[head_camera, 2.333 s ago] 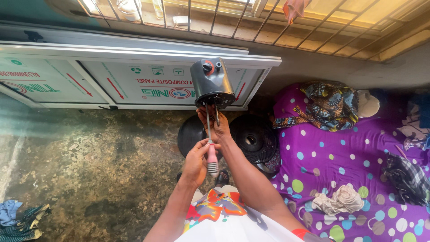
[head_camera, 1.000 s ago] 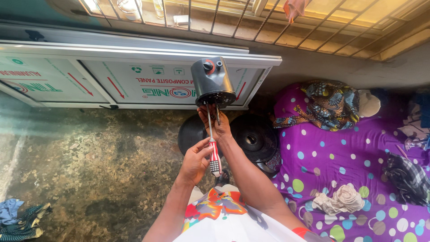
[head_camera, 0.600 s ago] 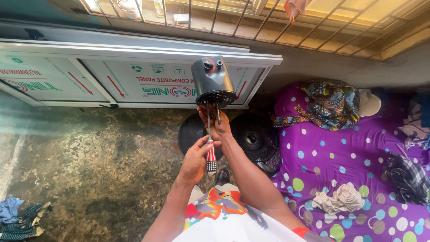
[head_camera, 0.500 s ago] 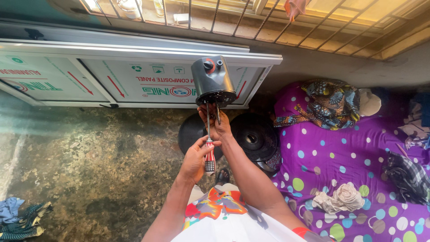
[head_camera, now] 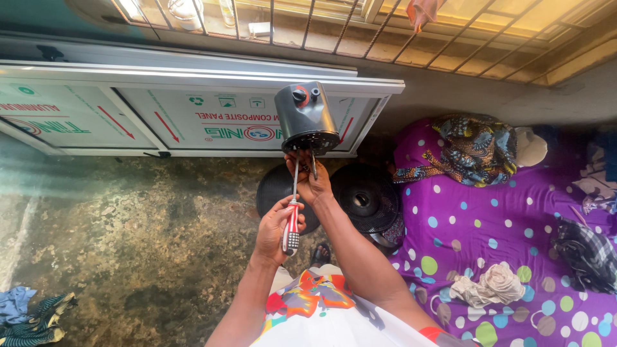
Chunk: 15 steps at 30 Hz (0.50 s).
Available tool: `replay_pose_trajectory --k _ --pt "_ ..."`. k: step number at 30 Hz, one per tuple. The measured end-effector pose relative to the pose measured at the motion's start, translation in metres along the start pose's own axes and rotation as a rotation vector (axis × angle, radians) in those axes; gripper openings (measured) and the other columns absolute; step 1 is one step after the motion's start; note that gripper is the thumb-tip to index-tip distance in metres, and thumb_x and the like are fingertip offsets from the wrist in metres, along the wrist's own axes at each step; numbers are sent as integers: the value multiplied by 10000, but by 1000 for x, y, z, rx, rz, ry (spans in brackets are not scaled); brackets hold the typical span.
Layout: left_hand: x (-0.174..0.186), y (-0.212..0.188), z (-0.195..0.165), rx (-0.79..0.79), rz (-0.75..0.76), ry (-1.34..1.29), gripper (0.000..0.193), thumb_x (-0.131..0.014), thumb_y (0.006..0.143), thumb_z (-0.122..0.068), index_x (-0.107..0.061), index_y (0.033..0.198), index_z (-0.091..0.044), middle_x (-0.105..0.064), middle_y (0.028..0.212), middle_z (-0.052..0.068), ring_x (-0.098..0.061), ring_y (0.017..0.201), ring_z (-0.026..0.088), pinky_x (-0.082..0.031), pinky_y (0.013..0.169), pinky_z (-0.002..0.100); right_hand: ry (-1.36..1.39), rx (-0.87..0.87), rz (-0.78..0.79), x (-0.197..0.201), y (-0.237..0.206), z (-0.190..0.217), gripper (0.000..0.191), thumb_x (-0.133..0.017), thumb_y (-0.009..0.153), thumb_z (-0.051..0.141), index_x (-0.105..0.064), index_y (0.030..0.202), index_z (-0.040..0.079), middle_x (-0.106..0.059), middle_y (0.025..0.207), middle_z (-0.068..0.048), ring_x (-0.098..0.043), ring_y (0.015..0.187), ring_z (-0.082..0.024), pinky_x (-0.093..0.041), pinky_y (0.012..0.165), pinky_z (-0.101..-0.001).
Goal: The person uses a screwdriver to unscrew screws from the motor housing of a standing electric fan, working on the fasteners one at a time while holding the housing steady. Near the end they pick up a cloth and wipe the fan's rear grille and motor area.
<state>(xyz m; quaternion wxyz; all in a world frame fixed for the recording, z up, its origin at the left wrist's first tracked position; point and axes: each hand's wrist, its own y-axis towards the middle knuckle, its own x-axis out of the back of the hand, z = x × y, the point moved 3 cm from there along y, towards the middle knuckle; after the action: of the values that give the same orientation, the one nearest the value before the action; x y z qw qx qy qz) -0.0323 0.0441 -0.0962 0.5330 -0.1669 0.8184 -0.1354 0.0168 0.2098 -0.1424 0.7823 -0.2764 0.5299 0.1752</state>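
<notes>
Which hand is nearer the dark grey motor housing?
Right. The right hand grips just beneath the motor housing, touching its base; the left hand is lower, around the screwdriver handle.

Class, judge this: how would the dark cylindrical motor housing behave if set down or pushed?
The motor housing looks rigid, probably hard plastic. Round-sided, it would likely roll if laid down. The right hand alone holds it up, so it seems fairly light.

Mottled grey-brown concrete floor (head_camera: 128, 257): two black round fan grilles (head_camera: 366, 199), white framed composite panels (head_camera: 160, 115), crumpled blue cloth (head_camera: 26, 315), purple polka-dot sheet (head_camera: 514, 244).
</notes>
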Motion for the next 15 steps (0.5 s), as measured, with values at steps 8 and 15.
replay_pose_trajectory --k 8,15 --pt "-4 -11 -5 -18 20 68 359 -536 967 -40 -569 1308 66 -688 1043 181 -683 737 184 -588 633 299 -42 28 -17 -1 -1 0 232 -744 945 164 -726 1101 -7 -744 1125 -172 -707 1081 -315 -606 953 -378" --pt "-6 -17 -9 -79 0 171 357 -592 937 -28 -604 1284 53 -701 1023 168 -675 714 171 -578 619 293 5 10 -4 0 0 -1 195 -755 944 136 -725 1099 22 -747 1131 -118 -714 1102 -282 -601 971 -367"
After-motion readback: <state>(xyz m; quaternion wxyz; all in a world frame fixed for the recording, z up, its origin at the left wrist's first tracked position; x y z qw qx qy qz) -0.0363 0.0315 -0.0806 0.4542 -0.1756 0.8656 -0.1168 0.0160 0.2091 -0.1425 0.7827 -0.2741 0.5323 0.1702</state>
